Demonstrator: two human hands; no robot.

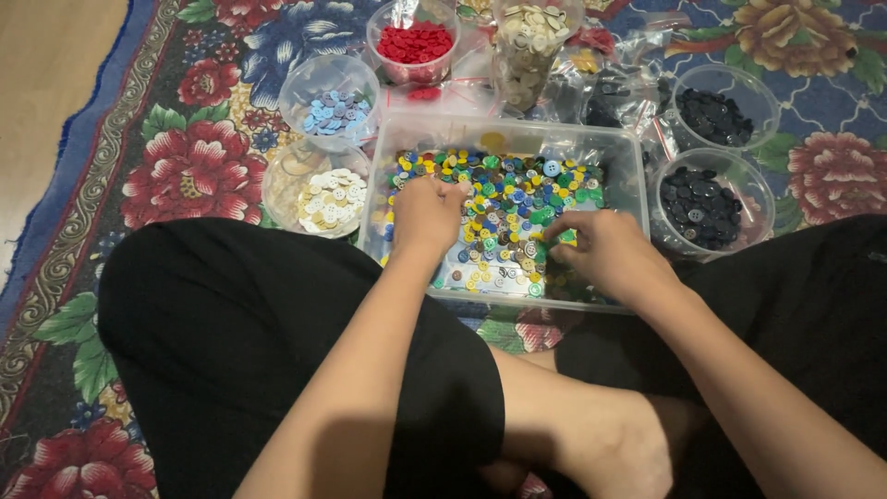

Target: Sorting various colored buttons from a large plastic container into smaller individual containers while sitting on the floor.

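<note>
Nearest the camera are the person's crossed legs in black trousers and a bare foot (591,434), resting on a floral carpet of red, blue and green (166,157). Just beyond the knees sits a clear rectangular plastic tray (628,152) holding a loose heap of mixed coloured buttons (508,199): yellow, green, blue and a few white.

The left hand (427,214) is inside the tray at its left side, fingers curled down and pressed together onto the buttons; whether it pinches one I cannot tell. The right hand (605,249) rests at the tray's right front corner, fingertips drawn together on the buttons there, seemingly pinching at a green one.

Around the tray stand clear round plastic tubs already holding single colours: light blue buttons (334,111), cream buttons (331,199), red buttons (415,42), a tall jar of off-white buttons (528,42), and two tubs of black buttons (700,205) on the right.

Judging by this, sorting is well under way, yet a good many mixed buttons remain in the tray.
</note>
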